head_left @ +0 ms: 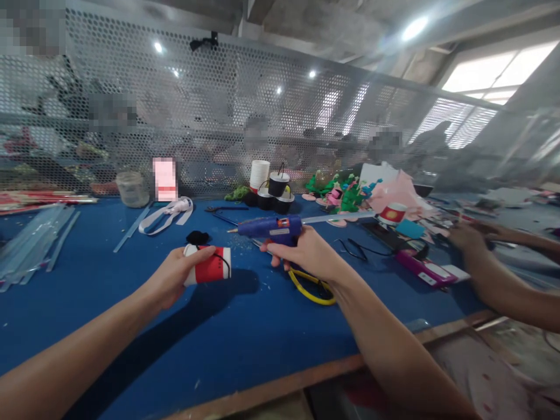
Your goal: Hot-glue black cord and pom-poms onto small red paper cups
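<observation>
Red-and-white paper cup (209,264) lies sideways in the left hand (172,279), fingers curled around its base, a black cord at its rim. The right hand (306,252) grips a blue hot glue gun (273,228), nozzle just beyond the cup's fingertip side. A co-worker's hand (466,238) reaches nearby.

Left hand (172,279) grips a red-white cup (209,265); right hand (306,252) holds a glue gun (273,228).

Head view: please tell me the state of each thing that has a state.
left hand: closed around paper cup, held on its side
right hand: gripping glue gun, nozzle toward cup
stacked white cups: upright
glass jar: upright
</observation>
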### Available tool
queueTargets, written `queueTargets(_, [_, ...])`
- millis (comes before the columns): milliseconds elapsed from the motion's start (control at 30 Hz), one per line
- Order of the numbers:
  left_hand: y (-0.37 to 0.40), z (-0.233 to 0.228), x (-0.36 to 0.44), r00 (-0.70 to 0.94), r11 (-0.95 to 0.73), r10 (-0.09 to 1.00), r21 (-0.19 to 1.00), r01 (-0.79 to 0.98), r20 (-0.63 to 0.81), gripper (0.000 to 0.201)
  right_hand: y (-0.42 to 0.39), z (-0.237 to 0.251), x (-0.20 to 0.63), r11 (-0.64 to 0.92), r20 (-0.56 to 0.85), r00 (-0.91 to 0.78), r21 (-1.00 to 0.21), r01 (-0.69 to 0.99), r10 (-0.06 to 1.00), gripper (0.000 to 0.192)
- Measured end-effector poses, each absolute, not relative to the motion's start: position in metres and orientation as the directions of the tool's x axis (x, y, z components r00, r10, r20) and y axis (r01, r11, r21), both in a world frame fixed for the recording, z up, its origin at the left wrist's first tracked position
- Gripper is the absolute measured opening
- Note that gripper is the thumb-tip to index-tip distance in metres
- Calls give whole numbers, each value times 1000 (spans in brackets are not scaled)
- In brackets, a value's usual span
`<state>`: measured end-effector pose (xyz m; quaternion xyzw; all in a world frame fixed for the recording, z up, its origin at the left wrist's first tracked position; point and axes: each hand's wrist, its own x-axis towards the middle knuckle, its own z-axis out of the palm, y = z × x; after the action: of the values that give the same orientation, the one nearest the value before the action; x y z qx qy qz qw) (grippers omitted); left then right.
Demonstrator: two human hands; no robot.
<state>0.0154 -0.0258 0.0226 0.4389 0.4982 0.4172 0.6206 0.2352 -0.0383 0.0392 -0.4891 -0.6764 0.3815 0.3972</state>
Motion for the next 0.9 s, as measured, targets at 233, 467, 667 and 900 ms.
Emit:
queueTargets(233, [-18,18,11,169,244,961,961,-133,-221,18,-49,42,233,263,168,-244,-860,437,955,16])
queueTargets(467, [-17,16,9,184,247,958,960,-133,-221,21,-52,41,236,294,174,-276,-819,492,945,16])
queueTargets(667, [-17,17,10,180,245,958,961,-125,-221,20,-53,42,235,299,173,-290,-824,481,941,16])
queueTargets(900, [-20,17,11,170,257,957,957,-132,-234,20,-51,42,235,304,185,-278,-822,481,943,19])
